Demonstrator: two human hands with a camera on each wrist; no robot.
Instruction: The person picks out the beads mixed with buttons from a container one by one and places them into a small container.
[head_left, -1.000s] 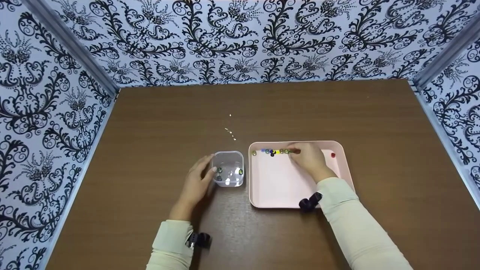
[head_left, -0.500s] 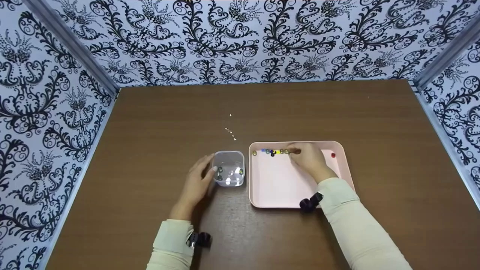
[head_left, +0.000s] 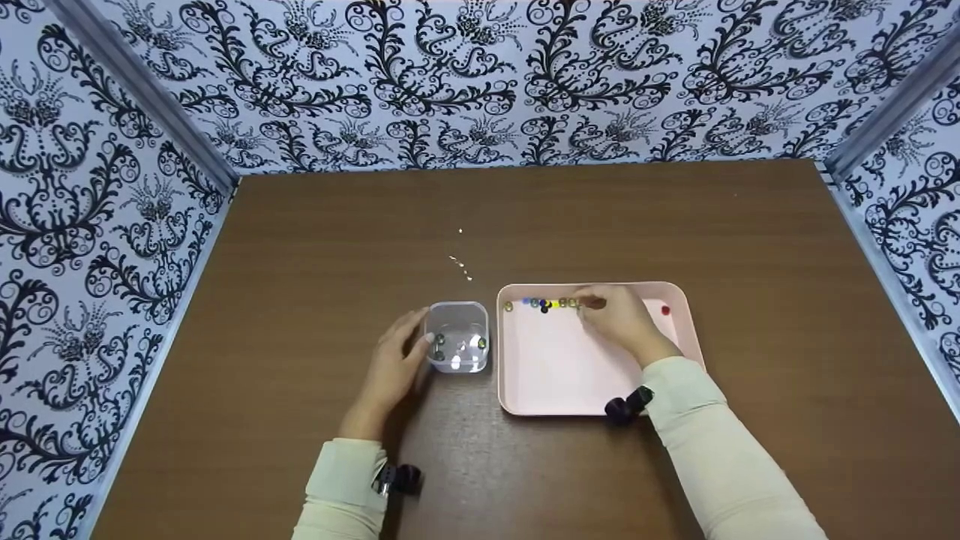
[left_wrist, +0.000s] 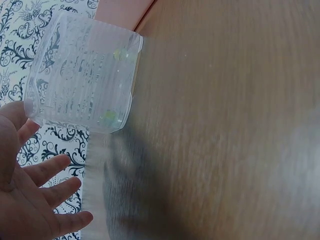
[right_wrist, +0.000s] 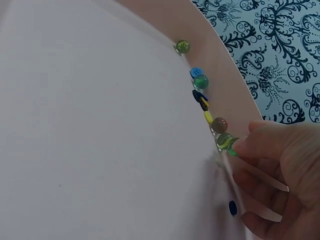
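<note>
My left hand [head_left: 391, 367] touches the left side of a clear plastic container [head_left: 457, 367] with its thumb and a finger, while the other fingers [left_wrist: 60, 192] stretch out straight. A few glass marbles [head_left: 481, 343] lie inside the container. In the pink tray [head_left: 555, 375], my right hand [head_left: 619, 319] is at the far wall, pinching a green glass marble [right_wrist: 233, 150] between thumb and fingers. Touching it or close by is a clear marble with a yellow-green swirl [right_wrist: 225, 140]. A brownish marble [right_wrist: 219, 125], yellow button [right_wrist: 208, 117], green marble [right_wrist: 201, 82] and blue button [right_wrist: 196, 73] line the wall.
A dark blue button [right_wrist: 233, 207] lies below my right fingers. Another marble [right_wrist: 183, 47] sits at the tray's far left corner, and a red piece [head_left: 666, 310] at its right. The brown table [head_left: 337, 225] carries small white specks, with patterned walls [head_left: 480, 90] around it.
My right wrist and forearm have shifted slightly right, with the fingers staying at the same spot by the tray's far wall. The left hand and container have hardly moved.
</note>
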